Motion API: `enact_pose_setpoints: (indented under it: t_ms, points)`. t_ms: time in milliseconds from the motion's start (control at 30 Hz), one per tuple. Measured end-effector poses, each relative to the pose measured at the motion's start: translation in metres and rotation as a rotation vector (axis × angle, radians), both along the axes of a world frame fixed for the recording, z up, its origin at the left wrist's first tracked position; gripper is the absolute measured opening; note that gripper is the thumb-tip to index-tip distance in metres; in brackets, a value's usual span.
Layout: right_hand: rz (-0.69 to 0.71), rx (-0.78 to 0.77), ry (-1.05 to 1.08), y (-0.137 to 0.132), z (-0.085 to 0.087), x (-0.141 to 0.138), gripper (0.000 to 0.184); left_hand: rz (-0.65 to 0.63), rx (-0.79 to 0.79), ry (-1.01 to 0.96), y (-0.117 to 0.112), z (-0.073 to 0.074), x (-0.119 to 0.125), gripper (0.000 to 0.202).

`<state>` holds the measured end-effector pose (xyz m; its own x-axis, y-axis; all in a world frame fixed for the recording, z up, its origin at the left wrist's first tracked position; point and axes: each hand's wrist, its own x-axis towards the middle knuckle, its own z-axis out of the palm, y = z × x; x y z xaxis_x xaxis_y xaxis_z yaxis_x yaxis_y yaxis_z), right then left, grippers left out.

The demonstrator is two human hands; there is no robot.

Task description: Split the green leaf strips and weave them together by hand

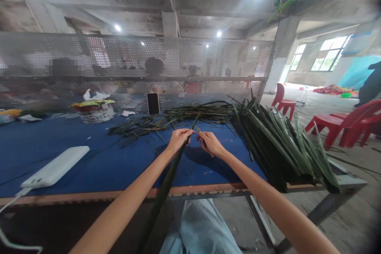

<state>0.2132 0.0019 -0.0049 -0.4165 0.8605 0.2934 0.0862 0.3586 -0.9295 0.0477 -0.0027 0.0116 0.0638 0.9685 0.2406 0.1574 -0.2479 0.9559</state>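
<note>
My left hand [179, 139] pinches a long green leaf strip [170, 175] near its narrow tip. The strip hangs down past the table edge beside my left forearm. My right hand [210, 143], just to the right, is closed around a thin brownish tool [208, 149]; its kind I cannot make out. The tool's upper end points toward the leaf tip, and I cannot tell whether they touch. Both hands are above the blue tabletop [119, 166]. Right of them lies a large pile of long green leaves [276, 143].
Thin leaf scraps [196, 113] lie along the table's back, before a perforated metal screen [208, 59]. A phone [153, 104] leans there, near a tissue-topped basket [97, 111]. A white power bank [56, 166] with a cable lies left. Red chairs [339, 125] stand right. People are behind the screen.
</note>
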Motion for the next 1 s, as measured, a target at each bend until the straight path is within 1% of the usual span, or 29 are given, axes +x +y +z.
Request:
enact_pose_setpoints:
  t_ms: [200, 333, 400, 500, 600, 700, 900, 1000]
  points:
    - [-0.03, 0.021, -0.035, 0.003, -0.0016, 0.0004, 0.037, 0.016, 0.051, 0.083, -0.0006, 0.0002, -0.0006, 0.03]
    - [-0.091, 0.051, -0.076, 0.0045, -0.0012, 0.0014, 0.038, 0.003, 0.109, 0.169, -0.0012, -0.0035, -0.0007, 0.03]
    - [-0.139, 0.077, -0.125, 0.0045, -0.0002, 0.002, 0.038, -0.003, 0.17, 0.229, -0.0009, -0.0063, -0.0008, 0.029]
    - [-0.219, 0.115, -0.24, 0.0045, 0.0012, 0.0028, 0.038, 0.024, 0.267, 0.304, -0.0006, -0.0083, -0.0014, 0.026]
    - [-0.266, 0.14, -0.329, 0.0054, 0.0018, 0.0037, 0.038, 0.04, 0.295, 0.342, -0.0017, -0.0071, -0.0021, 0.024]
    - [-0.225, 0.114, -0.322, 0.007, 0.002, 0.0054, 0.038, 0.044, 0.313, 0.375, -0.003, -0.0051, -0.003, 0.024]
    - [-0.029, -0.035, -0.226, 0.008, 0.0026, 0.0074, 0.04, 0.053, 0.327, 0.42, -0.0007, -0.0068, -0.0054, 0.025]
    - [0.006, -0.053, -0.202, 0.0078, 0.0019, 0.0071, 0.039, 0.032, 0.331, 0.421, 0.0004, -0.0082, -0.0057, 0.029]
